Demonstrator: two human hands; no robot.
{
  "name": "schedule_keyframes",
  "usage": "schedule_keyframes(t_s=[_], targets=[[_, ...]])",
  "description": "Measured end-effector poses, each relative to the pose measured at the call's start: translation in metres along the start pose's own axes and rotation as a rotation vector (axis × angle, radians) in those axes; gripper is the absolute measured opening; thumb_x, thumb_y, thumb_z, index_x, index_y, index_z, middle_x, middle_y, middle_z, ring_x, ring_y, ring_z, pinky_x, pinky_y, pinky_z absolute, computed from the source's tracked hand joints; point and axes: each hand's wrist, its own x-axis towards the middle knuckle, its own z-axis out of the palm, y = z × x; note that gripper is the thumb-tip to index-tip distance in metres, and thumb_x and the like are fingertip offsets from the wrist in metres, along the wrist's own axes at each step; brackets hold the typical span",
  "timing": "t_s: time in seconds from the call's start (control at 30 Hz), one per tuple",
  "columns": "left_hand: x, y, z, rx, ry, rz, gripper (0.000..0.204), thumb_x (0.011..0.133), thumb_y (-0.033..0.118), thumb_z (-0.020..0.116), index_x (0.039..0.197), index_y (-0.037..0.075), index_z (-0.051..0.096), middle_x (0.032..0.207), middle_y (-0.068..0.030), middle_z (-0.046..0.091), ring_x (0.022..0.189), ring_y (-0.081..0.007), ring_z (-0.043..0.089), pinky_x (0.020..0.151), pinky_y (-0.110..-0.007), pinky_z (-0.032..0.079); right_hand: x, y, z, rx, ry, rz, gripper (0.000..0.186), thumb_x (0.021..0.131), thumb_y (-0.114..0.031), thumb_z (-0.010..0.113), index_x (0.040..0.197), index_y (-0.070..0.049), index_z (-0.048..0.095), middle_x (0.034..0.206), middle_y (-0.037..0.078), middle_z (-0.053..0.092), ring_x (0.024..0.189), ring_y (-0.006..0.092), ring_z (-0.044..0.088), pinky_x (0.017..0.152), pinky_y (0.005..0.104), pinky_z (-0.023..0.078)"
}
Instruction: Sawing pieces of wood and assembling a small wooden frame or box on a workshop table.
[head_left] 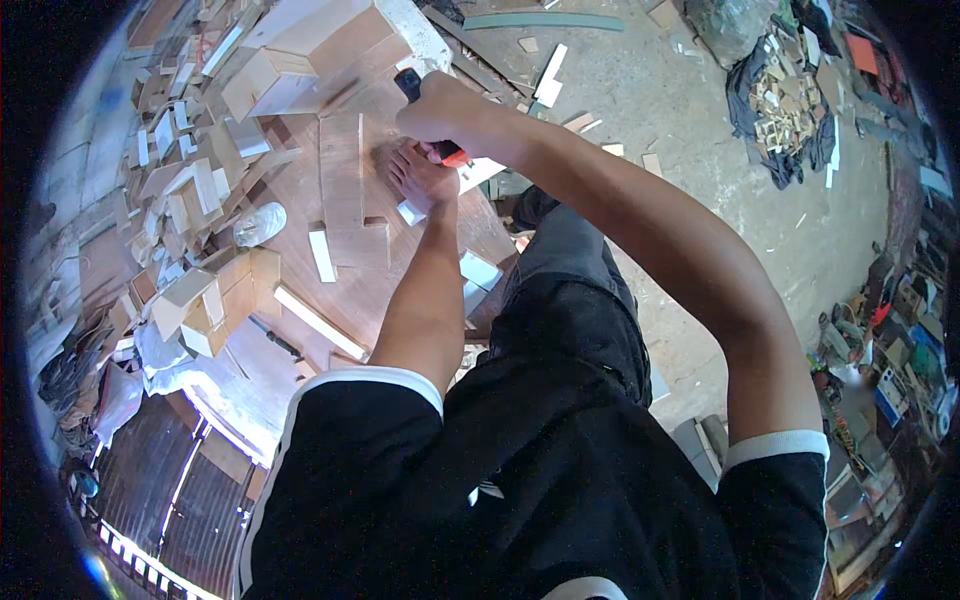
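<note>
The right hand (435, 110) is clenched around a red-and-black hand tool (453, 156), its dark butt protruding above the fist and its red part showing below; the working end is hidden, so the exact kind of tool cannot be told. The left hand (425, 180) is just beside it, laid flat with the fingers extended rather than closed on anything. Beneath and beside that palm a white-faced wooden piece (483, 173) is partly seen, apparently pressed against the brown wooden worktop (294, 190), near its right edge; whether the white corner showing by the wrist belongs to the same piece cannot be told.

The step in hand is judged to be tool work on the white-faced piece, steadied from the left and worked from the right. For the next move, firm pressure would be called for from the flat palm, with its fingers kept clear of the tool's hidden end.

Farther left on the worktop, a flat brown wooden board with a notched edge (342, 190) is found, with a short white-faced wooden strip (322, 255) near its lower end. Beyond these, a clear crumpled plastic bag (260, 225) and a pale wooden open-sided box (205, 310) are seen. Off to the right, on the grey concrete floor (700, 215), small wood offcuts (790, 105) are heaped on dark cloth (742, 92).
</note>
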Motion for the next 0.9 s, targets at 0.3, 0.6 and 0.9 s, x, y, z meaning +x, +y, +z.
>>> schedule_keyframes(t_s=[0.3,0.6,0.9], targets=[[0.014,0.051,-0.044,0.151,-0.058,-0.003,0.04,0.074,0.033,0.061,0.103,0.009,0.049,0.098,-0.0162,0.051,0.099,-0.0347,0.047,0.089,-0.045,0.034,-0.01,0.016,-0.011,0.245,-0.024,0.083,0.011,0.077,-0.004,0.052,0.075,0.006,0.049,0.059,0.011,0.052,0.045,0.019,0.052,0.038,0.0328,0.041],[0.023,0.063,-0.075,0.079,-0.136,-0.094,0.036,0.069,0.02,0.059,0.102,0.01,0.049,0.096,-0.0144,0.051,0.096,-0.0338,0.048,0.086,-0.044,0.036,-0.018,0.027,-0.007,0.621,0.042,0.135,0.008,0.076,-0.002,0.053,0.072,0.0,0.046,0.056,0.009,0.047,0.044,0.0164,0.049,0.038,0.0336,0.041],[0.017,0.074,-0.052,0.116,-0.105,0.021,0.042,0.067,0.027,0.062,0.103,0.009,0.049,0.098,-0.0138,0.05,0.097,-0.0334,0.048,0.088,-0.044,0.036,-0.005,0.03,-0.023,-0.019,-0.029,-0.126,0.01,0.074,-0.003,0.052,0.068,0.005,0.052,0.059,0.012,0.054,0.045,0.0195,0.054,0.037,0.0326,0.04]])
